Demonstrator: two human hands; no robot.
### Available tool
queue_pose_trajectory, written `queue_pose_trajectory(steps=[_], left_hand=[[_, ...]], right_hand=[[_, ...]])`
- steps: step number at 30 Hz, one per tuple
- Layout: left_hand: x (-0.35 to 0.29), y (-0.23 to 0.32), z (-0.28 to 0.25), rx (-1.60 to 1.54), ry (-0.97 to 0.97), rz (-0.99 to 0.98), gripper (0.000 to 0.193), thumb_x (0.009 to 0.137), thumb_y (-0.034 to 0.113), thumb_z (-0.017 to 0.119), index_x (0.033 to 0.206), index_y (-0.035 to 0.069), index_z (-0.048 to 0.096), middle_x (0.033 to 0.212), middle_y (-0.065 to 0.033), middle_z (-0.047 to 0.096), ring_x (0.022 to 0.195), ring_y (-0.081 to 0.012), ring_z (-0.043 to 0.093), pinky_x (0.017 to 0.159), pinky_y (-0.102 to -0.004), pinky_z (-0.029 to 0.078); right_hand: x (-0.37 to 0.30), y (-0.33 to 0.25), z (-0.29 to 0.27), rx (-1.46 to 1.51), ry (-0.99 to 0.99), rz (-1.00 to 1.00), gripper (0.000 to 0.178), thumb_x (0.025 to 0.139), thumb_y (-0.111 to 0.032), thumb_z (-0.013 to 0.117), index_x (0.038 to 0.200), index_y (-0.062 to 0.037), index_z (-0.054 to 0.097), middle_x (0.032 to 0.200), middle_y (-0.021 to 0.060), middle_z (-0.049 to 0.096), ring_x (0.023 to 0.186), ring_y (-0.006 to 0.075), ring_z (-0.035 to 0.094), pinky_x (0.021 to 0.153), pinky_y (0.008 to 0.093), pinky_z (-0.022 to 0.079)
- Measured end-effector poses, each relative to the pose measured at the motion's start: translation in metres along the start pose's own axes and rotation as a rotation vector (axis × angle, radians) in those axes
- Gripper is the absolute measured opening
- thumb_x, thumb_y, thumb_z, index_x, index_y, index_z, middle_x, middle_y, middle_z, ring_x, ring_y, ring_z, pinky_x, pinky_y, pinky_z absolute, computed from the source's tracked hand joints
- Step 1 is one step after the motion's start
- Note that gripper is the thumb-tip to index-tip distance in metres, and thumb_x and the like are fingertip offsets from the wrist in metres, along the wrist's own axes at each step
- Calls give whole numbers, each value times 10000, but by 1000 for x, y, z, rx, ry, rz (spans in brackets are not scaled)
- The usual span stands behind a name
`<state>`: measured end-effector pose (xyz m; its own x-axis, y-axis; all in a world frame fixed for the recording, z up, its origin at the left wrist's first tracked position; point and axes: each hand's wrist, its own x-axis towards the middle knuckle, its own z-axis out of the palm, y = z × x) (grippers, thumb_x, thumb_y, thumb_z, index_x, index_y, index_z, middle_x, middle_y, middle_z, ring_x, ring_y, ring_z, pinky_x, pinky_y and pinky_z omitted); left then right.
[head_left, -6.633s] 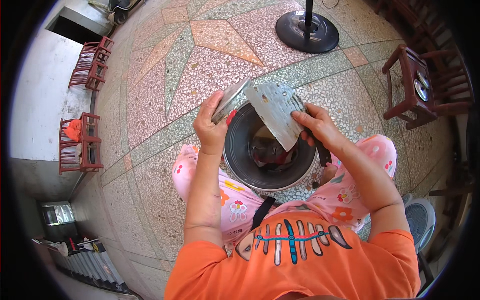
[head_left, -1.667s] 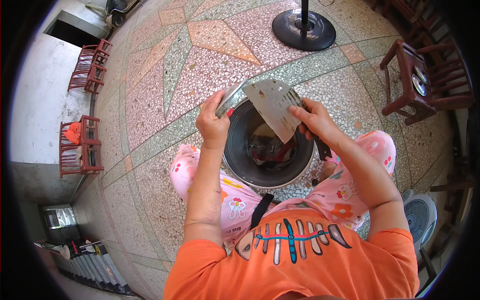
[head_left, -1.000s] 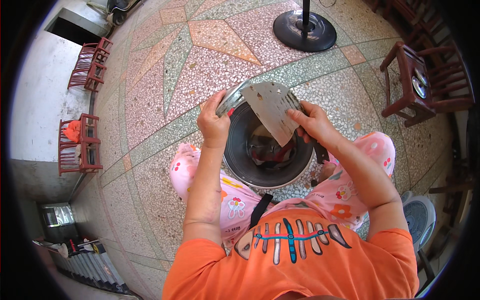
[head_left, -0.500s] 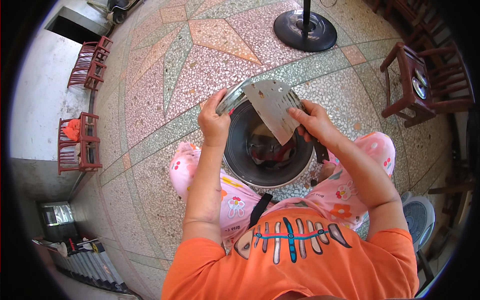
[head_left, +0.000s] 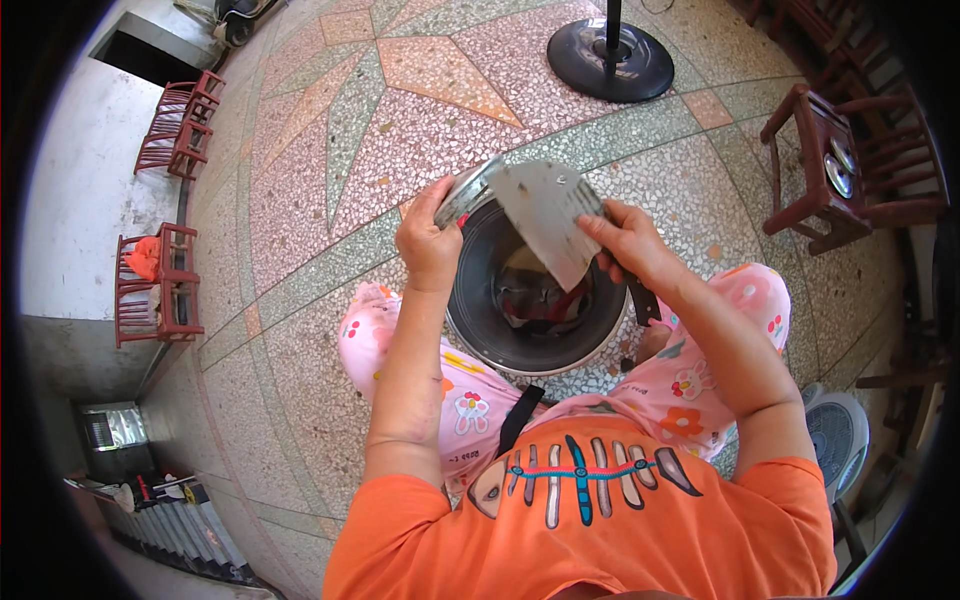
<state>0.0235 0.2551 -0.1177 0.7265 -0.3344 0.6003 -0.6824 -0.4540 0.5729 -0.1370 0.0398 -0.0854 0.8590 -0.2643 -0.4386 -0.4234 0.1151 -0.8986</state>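
My left hand [head_left: 428, 240] is closed round a silvery, flat-sided fish [head_left: 466, 196], held up over the far left rim of a black bucket [head_left: 476, 305]. A spot of red shows by the fingers. In my right hand [head_left: 632, 246] is a broad cleaver [head_left: 543, 212], its grey blade tilted across the bucket's mouth, with small flecks stuck to it. The dark handle sticks out below that hand. The blade's far left corner meets or overlaps the fish; I cannot tell whether they touch. Shiny wet, dark and reddish stuff lies at the bucket's bottom, partly hidden by the blade.
The bucket stands on the speckled terrazzo floor [head_left: 290, 390] between my legs. Ahead is a round black stand base [head_left: 610, 62] with a pole. A wooden chair [head_left: 825, 165] stands at right, above a grey-white fan [head_left: 838, 440]. Red-brown chairs [head_left: 160, 285] line the left wall.
The cleaver blade has shifted very slightly and catches the light more brightly. Both hands keep their grip and nearly the same place.
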Motion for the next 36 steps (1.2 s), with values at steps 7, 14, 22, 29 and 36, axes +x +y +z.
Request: queue_pose_trajectory(steps=[7, 14, 22, 29, 36], left_hand=[[-1, 0, 0, 6, 4, 16, 395, 681, -54, 625, 1051, 74, 677, 1002, -109, 690, 917, -266, 670, 804, -328, 524], [0, -1, 0, 16, -17, 13, 409, 672, -58, 602, 1055, 69, 671, 1017, -113, 687, 933, -267, 667, 816, -328, 521], [-1, 0, 0, 19, -27, 3, 434, 668, -74, 559, 1063, 68, 667, 1025, -114, 684, 947, -267, 664, 829, -331, 520], [-1, -1, 1, 25, -10, 9, 435, 673, -75, 568, 1070, 73, 665, 1022, -114, 684, 939, -265, 666, 824, -332, 524], [-1, 1, 0, 1, -13, -13, 428, 677, -80, 574, 1066, 74, 664, 1017, -115, 685, 932, -263, 669, 813, -330, 526]], right_hand=[[-3, -2, 2, 13, -20, -13, 307, 916, -343, 592, 1011, -51, 599, 580, 2, 518, 408, 64, 461, 362, 212, 360], [0, 3, 2, 14, -25, -17, 316, 913, -349, 595, 1019, -52, 594, 580, 0, 519, 391, 66, 452, 361, 207, 362], [-4, 2, 5, 21, -52, 0, 314, 915, -352, 592, 1012, -53, 589, 578, 4, 522, 386, 72, 459, 361, 209, 365], [-2, 2, 5, 34, -26, 35, 312, 912, -354, 591, 998, -54, 592, 577, 5, 519, 388, 74, 460, 362, 216, 370], [6, 6, 1, 61, 0, 34, 302, 913, -350, 587, 975, -54, 587, 575, 15, 515, 388, 83, 453, 358, 220, 365]])
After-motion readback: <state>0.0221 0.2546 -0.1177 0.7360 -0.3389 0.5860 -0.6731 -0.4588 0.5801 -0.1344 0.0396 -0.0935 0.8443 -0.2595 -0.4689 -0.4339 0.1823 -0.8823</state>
